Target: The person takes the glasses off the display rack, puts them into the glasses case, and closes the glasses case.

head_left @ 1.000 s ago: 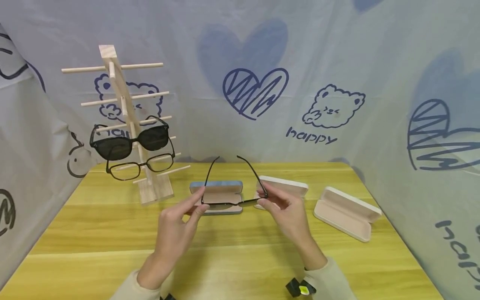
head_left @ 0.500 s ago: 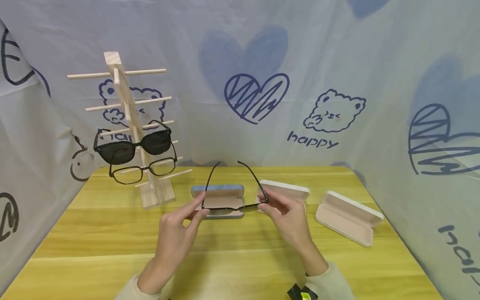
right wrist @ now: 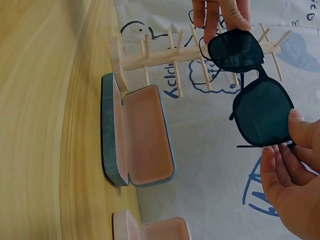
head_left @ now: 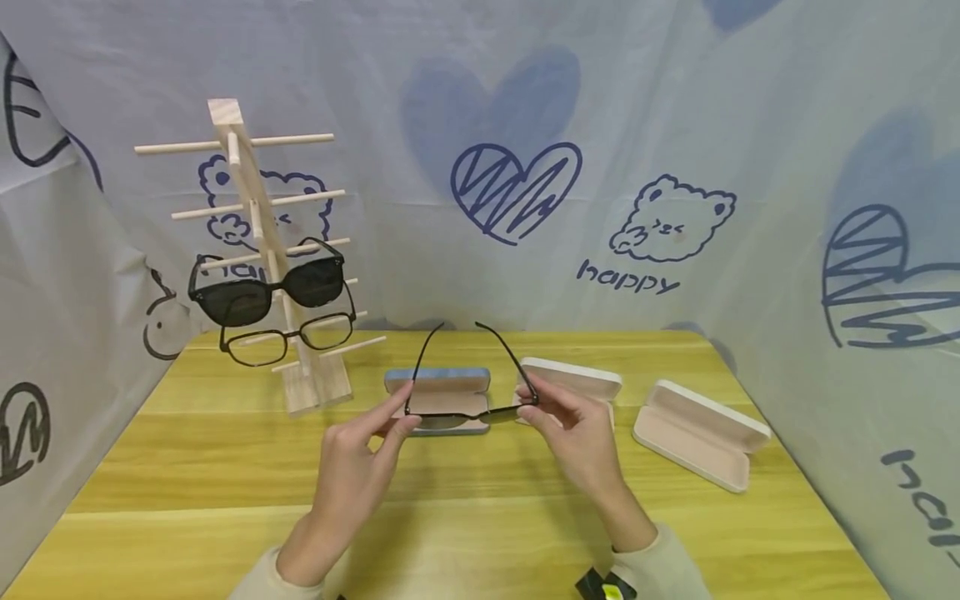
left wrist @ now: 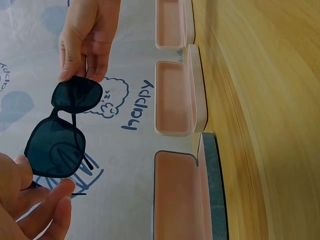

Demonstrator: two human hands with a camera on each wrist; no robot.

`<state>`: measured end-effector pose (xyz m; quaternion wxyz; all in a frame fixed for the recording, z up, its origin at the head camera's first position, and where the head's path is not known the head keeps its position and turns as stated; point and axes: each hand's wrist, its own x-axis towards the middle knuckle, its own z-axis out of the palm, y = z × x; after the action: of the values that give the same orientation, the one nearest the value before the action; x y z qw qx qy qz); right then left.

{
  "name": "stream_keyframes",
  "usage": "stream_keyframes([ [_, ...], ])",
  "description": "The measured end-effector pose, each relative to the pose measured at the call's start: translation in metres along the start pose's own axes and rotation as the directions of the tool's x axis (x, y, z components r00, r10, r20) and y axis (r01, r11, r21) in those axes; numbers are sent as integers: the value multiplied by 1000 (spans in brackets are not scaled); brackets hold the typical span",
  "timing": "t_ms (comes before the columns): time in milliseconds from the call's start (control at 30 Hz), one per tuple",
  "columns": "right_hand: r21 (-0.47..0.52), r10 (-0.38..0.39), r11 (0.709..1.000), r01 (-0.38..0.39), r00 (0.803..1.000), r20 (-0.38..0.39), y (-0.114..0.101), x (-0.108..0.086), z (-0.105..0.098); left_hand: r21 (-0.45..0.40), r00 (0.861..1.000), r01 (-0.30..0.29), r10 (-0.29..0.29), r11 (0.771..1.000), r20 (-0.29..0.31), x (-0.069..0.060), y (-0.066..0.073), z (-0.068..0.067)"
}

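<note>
Between both hands is a pair of dark-lensed sunglasses (head_left: 442,421), held up above the table with its temples unfolded and pointing away from me. My left hand (head_left: 356,467) pinches the left end of the frame between thumb and fingers. At the other end, my right hand (head_left: 581,437) pinches the right hinge corner the same way. Both lenses show whole in the left wrist view, where the sunglasses (left wrist: 56,147) hang apart from the cases. Behind them in the head view lies an open blue glasses case (head_left: 438,381) with a pink lining.
Two open white glasses cases, a middle one (head_left: 573,368) and a right one (head_left: 693,446), lie on the wooden table (head_left: 187,533). A wooden display stand (head_left: 318,387) at the left bears black sunglasses (head_left: 240,304) and clear-lensed eyeglasses (head_left: 255,350). A printed curtain (head_left: 420,275) hangs behind.
The head view has tilted slightly, so the scene sits a little lower than a second ago. Both hands keep their pinch on the sunglasses, nearly still.
</note>
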<state>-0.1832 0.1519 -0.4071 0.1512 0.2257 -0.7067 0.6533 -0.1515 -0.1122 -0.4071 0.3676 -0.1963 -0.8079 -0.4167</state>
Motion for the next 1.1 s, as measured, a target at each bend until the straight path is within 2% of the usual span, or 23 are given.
stream_keyframes([
  [367, -23, -36, 999, 36, 999, -4, -1, 1, -1, -8, 1000, -15, 15, 1000, -1, 2, 2, 1],
  [900, -26, 18, 1000, -18, 1000, -4, -4, -7, -1, -11, 1000, -18, 18, 1000, -7, -1, 4, 2],
  [1100, -22, -5, 1000, 6, 999, 39, -3, -10, 0, -14, 1000, -9, 9, 1000, -3, -1, 3, 2],
])
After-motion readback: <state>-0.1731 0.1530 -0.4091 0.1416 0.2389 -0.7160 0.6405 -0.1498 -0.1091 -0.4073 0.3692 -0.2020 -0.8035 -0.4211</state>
